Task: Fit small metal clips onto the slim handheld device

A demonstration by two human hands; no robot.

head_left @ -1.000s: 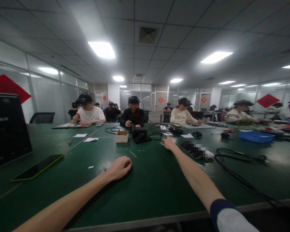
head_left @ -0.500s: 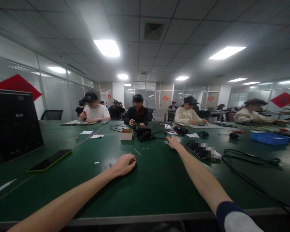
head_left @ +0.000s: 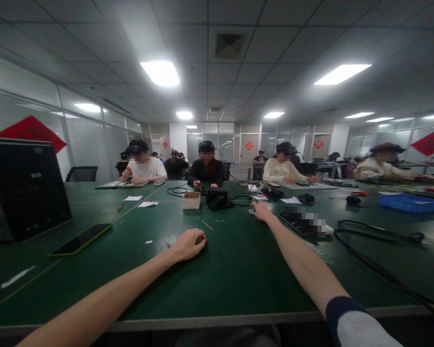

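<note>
My left hand (head_left: 190,245) rests on the green table (head_left: 224,279) with its fingers curled in. Whatever may be inside the curl is hidden; only a dark gap shows by the thumb. Farther forward and to the right, my right hand (head_left: 262,212) reaches out with its fingers bent down to the tabletop. At its fingertips lies a small pale, shiny piece (head_left: 252,211), too small to name. Just right of that hand is a dark phone-like device (head_left: 291,220), partly blurred out. A small open cardboard box (head_left: 191,201) and a black stand-like object (head_left: 219,198) stand beyond my hands.
A phone with a green edge (head_left: 81,239) lies to the left, near a black computer tower (head_left: 32,188). Black cables (head_left: 369,262) loop across the right side, before a blue tray (head_left: 410,203). Several people sit working across the table.
The whole view has shifted slightly, so table things appear a little farther right. Both hands keep nearly the same place and pose on the table.
</note>
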